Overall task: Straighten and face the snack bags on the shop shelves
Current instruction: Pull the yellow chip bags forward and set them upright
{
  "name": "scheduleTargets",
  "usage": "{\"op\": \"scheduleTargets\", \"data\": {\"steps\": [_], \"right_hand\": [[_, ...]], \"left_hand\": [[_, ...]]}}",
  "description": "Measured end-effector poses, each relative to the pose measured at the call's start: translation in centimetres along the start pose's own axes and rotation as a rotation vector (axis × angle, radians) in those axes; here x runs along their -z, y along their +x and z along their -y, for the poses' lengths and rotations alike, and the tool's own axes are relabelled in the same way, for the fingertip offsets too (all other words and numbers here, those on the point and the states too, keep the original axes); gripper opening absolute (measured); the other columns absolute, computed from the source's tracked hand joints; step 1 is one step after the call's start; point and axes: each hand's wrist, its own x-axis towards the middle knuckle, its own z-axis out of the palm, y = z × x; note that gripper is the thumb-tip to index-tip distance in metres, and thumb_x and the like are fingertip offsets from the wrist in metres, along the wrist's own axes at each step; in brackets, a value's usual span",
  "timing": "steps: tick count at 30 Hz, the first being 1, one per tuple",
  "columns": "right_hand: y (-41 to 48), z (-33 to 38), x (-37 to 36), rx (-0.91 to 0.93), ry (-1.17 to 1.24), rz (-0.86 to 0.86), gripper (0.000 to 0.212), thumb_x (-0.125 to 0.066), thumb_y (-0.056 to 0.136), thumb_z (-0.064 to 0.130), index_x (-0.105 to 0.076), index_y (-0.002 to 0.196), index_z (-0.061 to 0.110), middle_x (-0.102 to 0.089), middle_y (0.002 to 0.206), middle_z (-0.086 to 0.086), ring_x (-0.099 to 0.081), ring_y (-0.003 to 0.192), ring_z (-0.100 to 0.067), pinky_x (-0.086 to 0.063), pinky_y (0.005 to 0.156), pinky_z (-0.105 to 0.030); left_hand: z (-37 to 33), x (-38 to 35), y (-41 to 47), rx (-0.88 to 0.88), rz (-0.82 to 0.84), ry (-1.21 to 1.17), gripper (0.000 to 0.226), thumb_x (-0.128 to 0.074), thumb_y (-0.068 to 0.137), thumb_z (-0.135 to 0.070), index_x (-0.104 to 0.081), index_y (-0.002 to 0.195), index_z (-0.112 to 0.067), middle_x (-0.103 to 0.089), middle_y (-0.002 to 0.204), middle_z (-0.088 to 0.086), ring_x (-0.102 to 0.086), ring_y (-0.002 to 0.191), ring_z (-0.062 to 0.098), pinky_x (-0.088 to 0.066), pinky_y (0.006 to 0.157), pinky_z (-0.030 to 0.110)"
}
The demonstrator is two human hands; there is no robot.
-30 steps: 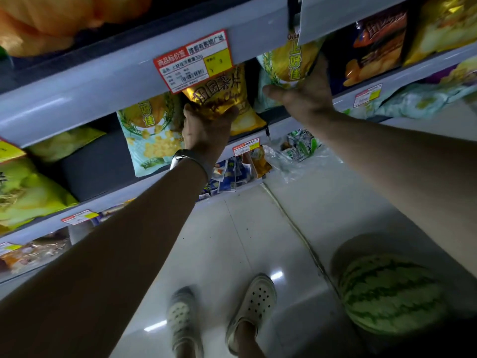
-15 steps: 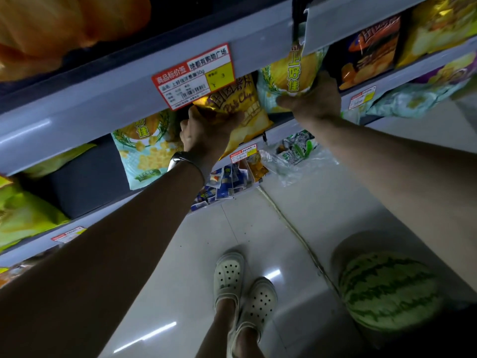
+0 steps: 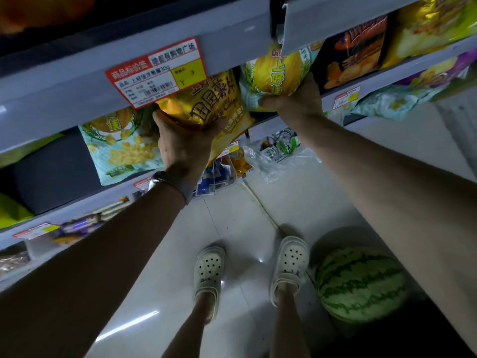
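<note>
Grey shelf (image 3: 64,81): left hand (image 3: 184,142) grips golden bag (image 3: 206,104), right hand (image 3: 296,99) yellow bag (image 3: 276,71)

Grey-strapped silver watch (image 3: 165,180) on left wrist; white perforated clogs (image 3: 208,270) on feet

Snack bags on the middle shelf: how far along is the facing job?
Done: the corn-puff bag faces out. In hand: the left hand grips the golden chip bag, the right hand grips the yellow-and-teal bag; both bags sit tilted. Left: the pale teal bag lying askew at right, and the jumbled blue packs below.
</note>
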Motion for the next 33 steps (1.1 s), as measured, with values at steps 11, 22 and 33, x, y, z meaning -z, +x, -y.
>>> {"op": "scheduleTargets", "data": {"steps": [11, 22, 33], "right_hand": [[1.4, 1.1, 2.5, -0.047, 0.025, 0.268, 0.103, -0.099, 0.047, 0.033, -0.058, 0.141, 0.022, -0.071, 0.122, 0.005, -0.067, 0.112, -0.02, -0.056, 0.091, -0.028], [-1.1, 1.9, 2.0, 0.038, -0.044, 0.361, 0.091, -0.099, 0.059, 0.026, -0.058, 0.14, 0.02, -0.069, 0.119, 0.009, -0.066, 0.108, -0.014, -0.049, 0.076, -0.015], [-5.5, 3.1, -6.5, 0.019, -0.083, 0.465, 0.093, -0.093, 0.056, 0.044, -0.056, 0.14, 0.029, -0.069, 0.121, 0.011, -0.065, 0.112, -0.017, -0.055, 0.092, -0.033]], "left_hand": [[0.3, -0.1, -3.7, -0.015, -0.064, -0.323, 0.088, -0.097, 0.065, -0.018, -0.049, 0.137, -0.004, -0.07, 0.132, 0.011, -0.07, 0.121, 0.026, -0.06, 0.099, 0.053], [1.3, 5.8, -7.9, 0.086, -0.043, -0.285, 0.085, -0.097, 0.066, -0.004, -0.051, 0.138, 0.001, -0.074, 0.125, 0.011, -0.075, 0.112, 0.022, -0.064, 0.09, 0.043], [7.5, 13.4, -9.5, 0.13, -0.028, -0.242, 0.091, -0.099, 0.056, -0.031, -0.058, 0.132, -0.003, -0.075, 0.122, 0.011, -0.072, 0.113, 0.03, -0.061, 0.095, 0.057]]}}
